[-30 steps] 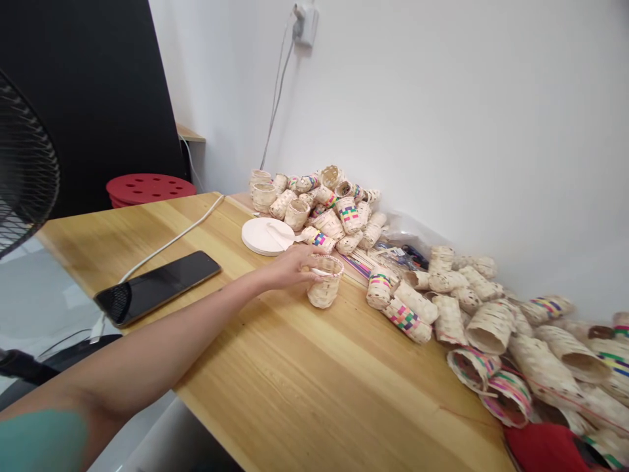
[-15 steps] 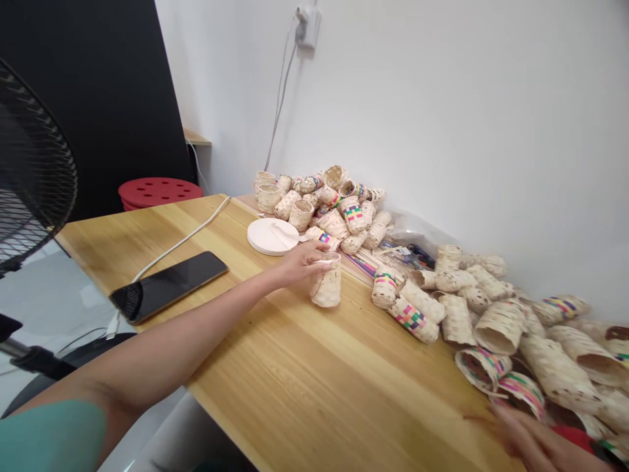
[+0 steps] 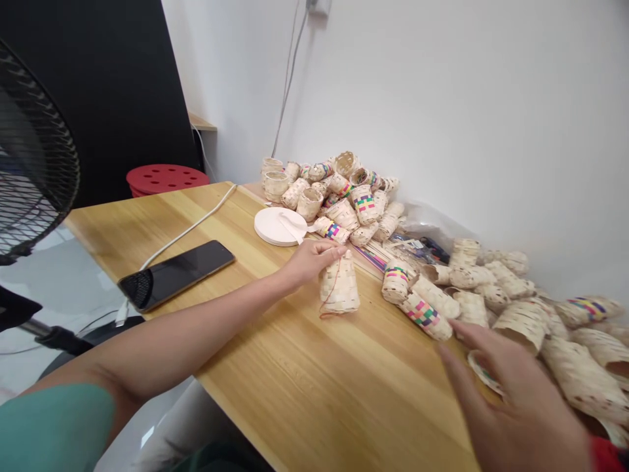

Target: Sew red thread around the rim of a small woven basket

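A small pale woven basket (image 3: 340, 288) stands on the wooden table, its base down. My left hand (image 3: 314, 261) is closed at its top edge, thumb and fingers pinched together there. From those fingertips a thin red thread (image 3: 328, 301) hangs down the basket's side and curls at its foot. My right hand (image 3: 515, 393) is open and somewhat blurred, thumb and fingers apart, above the table's right side. Nothing shows between its fingers. Close to it lies a woven basket with coloured checks (image 3: 423, 314).
Woven baskets (image 3: 344, 210) are heaped along the wall, with more (image 3: 584, 373) at the right. A white roll of tape (image 3: 276, 226) lies behind my left hand. A phone (image 3: 177, 275), a white cable (image 3: 184, 229) and a fan (image 3: 34, 157) are at the left.
My right hand has come up and leftward from the lower right corner, its fingers now spread. Red thread now shows on the basket under my left hand. The view has shifted slightly.
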The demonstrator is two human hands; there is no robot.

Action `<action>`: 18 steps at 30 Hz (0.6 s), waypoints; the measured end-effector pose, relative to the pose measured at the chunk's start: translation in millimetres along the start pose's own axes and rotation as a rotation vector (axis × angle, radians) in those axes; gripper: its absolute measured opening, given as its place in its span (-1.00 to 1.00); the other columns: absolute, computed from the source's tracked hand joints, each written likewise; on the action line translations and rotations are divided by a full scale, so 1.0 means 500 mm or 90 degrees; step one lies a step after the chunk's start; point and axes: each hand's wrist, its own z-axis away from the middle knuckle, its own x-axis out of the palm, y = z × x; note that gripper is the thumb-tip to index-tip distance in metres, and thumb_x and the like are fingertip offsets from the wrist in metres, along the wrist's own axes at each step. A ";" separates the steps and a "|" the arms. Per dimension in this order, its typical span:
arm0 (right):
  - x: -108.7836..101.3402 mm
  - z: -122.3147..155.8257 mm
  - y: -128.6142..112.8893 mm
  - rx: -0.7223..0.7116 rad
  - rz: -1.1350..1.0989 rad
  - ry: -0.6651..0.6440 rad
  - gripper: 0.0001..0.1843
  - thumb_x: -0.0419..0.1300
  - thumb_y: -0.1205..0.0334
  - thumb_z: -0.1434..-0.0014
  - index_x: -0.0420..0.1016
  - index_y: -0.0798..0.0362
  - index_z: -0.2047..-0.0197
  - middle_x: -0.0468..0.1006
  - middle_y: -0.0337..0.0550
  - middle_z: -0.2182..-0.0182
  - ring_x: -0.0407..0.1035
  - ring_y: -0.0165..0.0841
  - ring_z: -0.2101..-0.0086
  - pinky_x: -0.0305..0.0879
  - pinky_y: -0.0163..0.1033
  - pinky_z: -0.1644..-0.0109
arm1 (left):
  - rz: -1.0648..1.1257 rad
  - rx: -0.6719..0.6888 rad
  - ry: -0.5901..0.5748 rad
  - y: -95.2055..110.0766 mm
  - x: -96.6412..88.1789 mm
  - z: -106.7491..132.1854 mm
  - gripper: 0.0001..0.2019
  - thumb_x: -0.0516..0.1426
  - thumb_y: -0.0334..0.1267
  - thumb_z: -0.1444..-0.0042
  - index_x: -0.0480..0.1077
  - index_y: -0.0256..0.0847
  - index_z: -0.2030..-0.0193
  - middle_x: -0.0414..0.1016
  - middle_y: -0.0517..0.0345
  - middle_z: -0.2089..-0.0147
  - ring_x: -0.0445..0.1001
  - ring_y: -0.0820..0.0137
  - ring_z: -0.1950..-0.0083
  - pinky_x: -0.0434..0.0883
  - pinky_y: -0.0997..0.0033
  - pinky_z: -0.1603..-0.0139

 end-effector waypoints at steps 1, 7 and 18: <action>0.029 -0.001 -0.027 0.009 -0.036 -0.023 -0.53 0.09 -0.08 -0.18 0.42 0.00 -0.06 0.49 -0.01 0.05 0.43 -0.17 0.26 0.30 -0.01 0.06 | 0.020 -0.005 0.007 0.004 0.001 0.002 -0.56 0.08 0.08 -0.11 0.44 -0.32 0.47 0.51 0.06 0.24 0.41 0.37 0.27 0.31 0.48 0.32; 0.175 -0.023 -0.086 0.249 -0.353 -0.297 -0.26 0.25 -0.05 0.00 0.26 0.06 -0.21 0.41 0.06 -0.05 0.43 -0.18 0.21 0.38 -0.17 0.29 | 0.207 -0.056 0.047 0.029 0.001 0.007 -0.59 0.14 0.10 -0.05 0.45 -0.29 0.39 0.44 0.18 0.44 0.33 0.45 0.40 0.28 0.51 0.36; 0.211 0.003 -0.071 0.404 -0.683 -0.380 -0.55 0.28 -0.17 0.03 0.47 0.10 0.49 0.44 -0.20 0.53 0.18 -0.49 0.58 0.13 -0.40 0.56 | 0.160 -0.016 0.178 0.004 -0.025 -0.017 -0.56 0.15 0.12 0.00 0.42 -0.30 0.46 0.39 0.19 0.48 0.28 0.46 0.43 0.26 0.50 0.39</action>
